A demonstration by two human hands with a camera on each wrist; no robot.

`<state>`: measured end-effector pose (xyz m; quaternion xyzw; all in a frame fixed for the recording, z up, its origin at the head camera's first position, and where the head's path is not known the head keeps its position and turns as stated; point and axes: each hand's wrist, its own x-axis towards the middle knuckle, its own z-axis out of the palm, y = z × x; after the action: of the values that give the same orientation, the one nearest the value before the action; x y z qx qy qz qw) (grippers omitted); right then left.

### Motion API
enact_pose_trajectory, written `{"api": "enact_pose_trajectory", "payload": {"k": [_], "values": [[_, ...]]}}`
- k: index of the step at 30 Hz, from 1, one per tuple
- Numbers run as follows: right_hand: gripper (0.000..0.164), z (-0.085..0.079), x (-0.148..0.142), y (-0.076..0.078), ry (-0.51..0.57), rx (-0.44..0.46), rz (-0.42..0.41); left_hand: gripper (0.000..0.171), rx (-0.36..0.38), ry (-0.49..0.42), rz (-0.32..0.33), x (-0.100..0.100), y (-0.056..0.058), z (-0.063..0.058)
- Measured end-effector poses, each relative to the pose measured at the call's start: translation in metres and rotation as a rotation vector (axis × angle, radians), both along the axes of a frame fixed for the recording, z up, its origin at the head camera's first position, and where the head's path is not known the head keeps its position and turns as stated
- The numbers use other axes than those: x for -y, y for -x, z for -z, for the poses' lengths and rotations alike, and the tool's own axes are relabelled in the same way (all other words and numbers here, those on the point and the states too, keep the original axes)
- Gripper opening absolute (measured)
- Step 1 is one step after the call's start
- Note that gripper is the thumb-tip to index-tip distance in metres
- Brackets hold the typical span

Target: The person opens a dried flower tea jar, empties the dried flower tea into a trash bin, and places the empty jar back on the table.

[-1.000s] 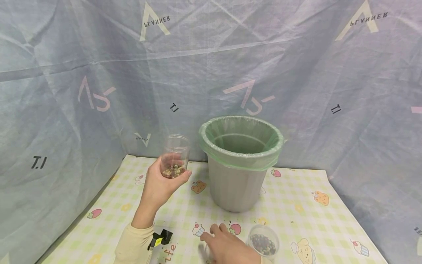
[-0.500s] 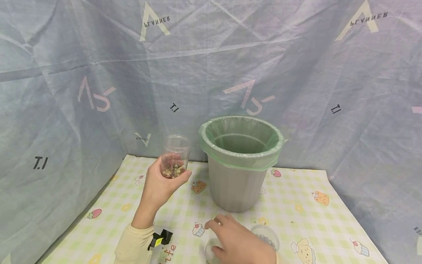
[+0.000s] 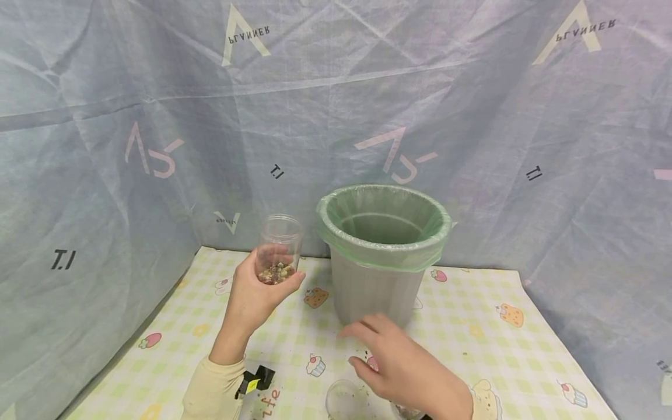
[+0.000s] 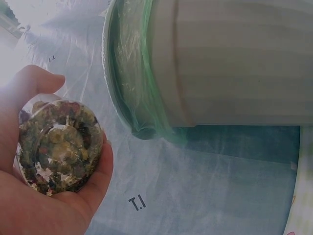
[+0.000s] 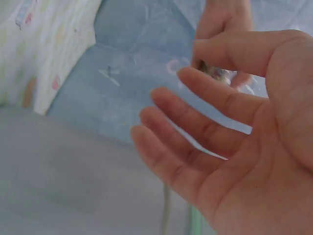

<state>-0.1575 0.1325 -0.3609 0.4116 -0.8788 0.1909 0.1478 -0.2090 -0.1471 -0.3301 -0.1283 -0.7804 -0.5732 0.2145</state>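
- Nearest me, at the lower edge of the head view, I see a clear round lid or cup [image 3: 345, 401] on the desk [image 3: 530, 361]; I can't tell which it is.
- Just right of it is a tub [image 3: 405, 412], mostly hidden by the right wrist.
- I have the right hand [image 3: 396, 364] above these, fingers spread apart and gently bent, thumb away from them, holding nothing. It overlaps the foot of the bin in my view, and I can't tell whether they touch.
- At the left sleeve [image 3: 212, 388] there is a black strap [image 3: 255, 380].
- Farther out, I see the left hand [image 3: 257, 289] curled around a clear jar [image 3: 282, 239], lifted off the desk, with dried buds [image 3: 276, 273] at its bottom.
- The jar is left of the grey bin [image 3: 375, 294], apart from it; a green bag [image 3: 385, 256] folds over the bin's rim.
- Behind everything hangs a blue-grey cloth [image 3: 315, 111].
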Motion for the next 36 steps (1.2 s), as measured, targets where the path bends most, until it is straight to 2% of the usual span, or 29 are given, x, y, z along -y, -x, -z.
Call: {"api": "enact_pose_trajectory", "payload": {"k": [8, 16, 24, 29, 36], "values": [[0.042, -0.02, -0.022, 0.006, 0.158, -0.187, 0.011, 0.05, -0.003, -0.003, 0.004, 0.0, 0.0, 0.0], [0.035, -0.035, -0.04, 0.008, 0.304, -0.303, 0.089, 0.051, -0.013, -0.001, 0.014, -0.001, -0.001, -0.002], [0.028, -0.056, -0.053, 0.016, 0.424, -0.499, 0.133, 0.051, -0.026, -0.001, 0.021, -0.002, -0.001, -0.002], [0.029, -0.071, -0.061, 0.027, 0.422, -0.526, 0.158, 0.05, -0.014, 0.001, 0.008, 0.0, -0.003, -0.002], [0.043, -0.083, -0.072, 0.043, 0.33, -0.486, 0.18, 0.05, -0.018, 0.005, 0.008, 0.002, -0.004, -0.002]]}}
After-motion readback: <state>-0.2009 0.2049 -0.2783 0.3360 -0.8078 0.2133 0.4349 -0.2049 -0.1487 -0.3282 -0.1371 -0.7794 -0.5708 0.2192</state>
